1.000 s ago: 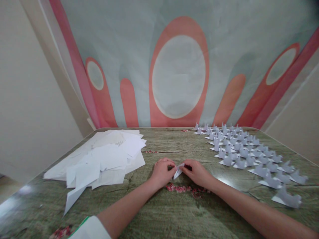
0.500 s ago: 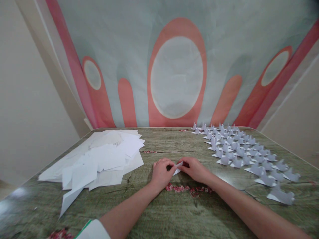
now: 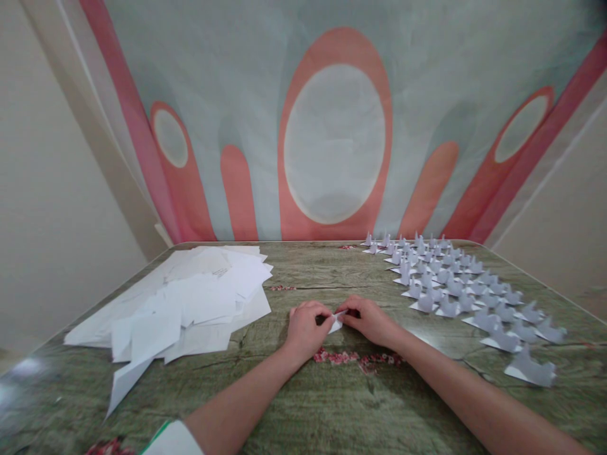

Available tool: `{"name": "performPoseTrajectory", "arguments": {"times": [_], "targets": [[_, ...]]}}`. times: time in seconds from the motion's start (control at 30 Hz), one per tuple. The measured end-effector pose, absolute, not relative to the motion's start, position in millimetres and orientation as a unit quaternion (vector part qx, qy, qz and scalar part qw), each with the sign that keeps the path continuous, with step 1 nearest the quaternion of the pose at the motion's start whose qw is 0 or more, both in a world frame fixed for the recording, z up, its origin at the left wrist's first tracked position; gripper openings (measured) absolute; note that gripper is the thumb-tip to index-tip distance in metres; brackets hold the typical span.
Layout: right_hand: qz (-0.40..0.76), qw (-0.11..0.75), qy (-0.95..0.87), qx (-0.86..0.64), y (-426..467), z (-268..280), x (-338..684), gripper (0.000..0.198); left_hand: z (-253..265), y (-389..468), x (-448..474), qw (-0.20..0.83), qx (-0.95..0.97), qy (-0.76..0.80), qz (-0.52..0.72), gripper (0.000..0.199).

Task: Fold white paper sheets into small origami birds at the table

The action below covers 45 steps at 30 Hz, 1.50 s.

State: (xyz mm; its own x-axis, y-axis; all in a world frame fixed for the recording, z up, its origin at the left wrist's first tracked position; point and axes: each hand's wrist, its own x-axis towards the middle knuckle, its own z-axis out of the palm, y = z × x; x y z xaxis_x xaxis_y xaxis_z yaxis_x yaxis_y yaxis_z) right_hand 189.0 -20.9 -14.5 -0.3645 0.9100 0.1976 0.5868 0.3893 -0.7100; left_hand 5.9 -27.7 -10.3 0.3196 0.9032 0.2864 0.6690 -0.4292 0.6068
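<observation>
Between my two hands, at the middle of the table, is a small folded piece of white paper (image 3: pixel 336 325). My left hand (image 3: pixel 306 326) pinches its left side between thumb and fingers. On its right side my right hand (image 3: pixel 367 319) pinches it in the same way. The fingertips of both hands nearly meet over the paper and cover part of its folds. The rest of its shape is too small to make out.
A loose pile of white paper sheets (image 3: pixel 208 297) spreads over the left of the wood-patterned table (image 3: pixel 332 404). Rows of small folded white paper figures (image 3: pixel 455 287) stand on the right. Behind the table hangs a grey-green and coral printed cloth (image 3: pixel 334 145).
My fingers have shifted slightly on the folded paper, and more of its lower part shows between them. The whole view has moved a little. The pile and the figures stay put.
</observation>
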Motion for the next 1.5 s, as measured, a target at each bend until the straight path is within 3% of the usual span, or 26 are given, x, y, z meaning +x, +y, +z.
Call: {"name": "performPoseTrajectory", "arguments": {"times": [0.5, 1.07, 1.2, 1.37, 1.5], "targets": [[0.171, 0.276, -0.847, -0.421, -22.2, -15.8, 194.3, 0.016, 4.0, -40.9, 10.4, 0.097, 0.844, 0.472, 0.236, 0.012], [-0.098, 0.141, -0.922, -0.346, -26.2, -1.0, 194.2, 0.022, 13.7, -53.7, 7.2, -0.019, 0.921, 0.38, 0.089, 0.027], [-0.082, 0.127, -0.917, -0.37, -24.4, -8.3, 195.5, 0.019, 17.5, -57.0, 8.5, -0.034, 0.927, 0.369, 0.058, 0.029], [-0.043, 0.15, -0.886, -0.438, -19.6, 0.1, 207.5, 0.029, 18.2, -57.4, 8.0, -0.043, 0.934, 0.352, 0.047, 0.031], [0.014, 0.236, -0.848, -0.474, -22.1, 37.9, 222.5, 0.032, 16.6, -58.1, 10.8, -0.047, 0.934, 0.348, 0.059, 0.026]]}}
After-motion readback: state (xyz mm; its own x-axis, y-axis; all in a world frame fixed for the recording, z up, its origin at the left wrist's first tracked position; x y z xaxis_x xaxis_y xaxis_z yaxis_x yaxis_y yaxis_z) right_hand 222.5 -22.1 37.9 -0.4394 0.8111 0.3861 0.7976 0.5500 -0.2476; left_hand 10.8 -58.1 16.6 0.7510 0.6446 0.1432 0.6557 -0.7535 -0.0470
